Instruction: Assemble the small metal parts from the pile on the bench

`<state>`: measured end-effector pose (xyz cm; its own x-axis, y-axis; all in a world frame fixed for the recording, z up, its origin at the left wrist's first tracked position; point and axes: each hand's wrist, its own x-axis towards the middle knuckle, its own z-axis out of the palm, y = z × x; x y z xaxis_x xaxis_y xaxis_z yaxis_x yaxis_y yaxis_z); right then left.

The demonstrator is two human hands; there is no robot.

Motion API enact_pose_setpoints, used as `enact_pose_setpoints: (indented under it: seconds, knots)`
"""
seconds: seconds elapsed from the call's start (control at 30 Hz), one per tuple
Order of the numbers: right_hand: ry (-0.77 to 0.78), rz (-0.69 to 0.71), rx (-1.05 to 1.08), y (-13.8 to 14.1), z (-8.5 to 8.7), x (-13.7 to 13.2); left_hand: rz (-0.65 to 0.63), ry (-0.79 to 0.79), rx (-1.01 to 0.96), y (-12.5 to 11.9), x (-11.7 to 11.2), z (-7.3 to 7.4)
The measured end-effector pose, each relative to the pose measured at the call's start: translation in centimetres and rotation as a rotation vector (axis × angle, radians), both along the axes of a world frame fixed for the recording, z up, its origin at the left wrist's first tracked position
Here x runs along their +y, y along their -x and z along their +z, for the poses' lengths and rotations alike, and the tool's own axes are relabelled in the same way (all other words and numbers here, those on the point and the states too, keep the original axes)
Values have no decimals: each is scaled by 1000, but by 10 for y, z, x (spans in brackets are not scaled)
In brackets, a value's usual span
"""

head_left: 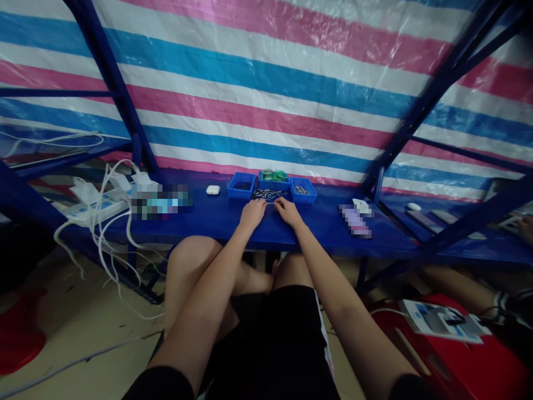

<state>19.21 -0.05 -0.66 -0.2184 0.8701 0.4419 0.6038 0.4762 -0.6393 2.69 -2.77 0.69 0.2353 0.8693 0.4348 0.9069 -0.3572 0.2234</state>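
Note:
My left hand [252, 214] and my right hand [287, 211] meet over the front part of the blue table, fingers pinched. A thin silvery piece [270, 203] spans the small gap between their fingertips; its kind is too small to make out. Just beyond my fingers lies a heap of thin shiny metal pieces [270, 194] among dark ones. Around it stand three blue bins: the left bin [240, 194] holds dark small parts, the middle bin [266, 183] green plastic-looking material, and the right bin [306, 198] small silvery parts.
A white rounded case [212, 190] lies left of the bins. Farther left is a power strip [97, 208] with tangled white cables. A purple blurred-out item [355, 222] lies right. Blue metal posts [378, 183] flank the table. A red stool [470, 355] stands lower right.

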Motion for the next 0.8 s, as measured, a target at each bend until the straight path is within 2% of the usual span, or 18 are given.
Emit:
enact_pose_setpoints:
  seconds: [0.8]
  knots:
    - [-17,6,-1,0,-1,1,-3,-22,9,1,1,-2]
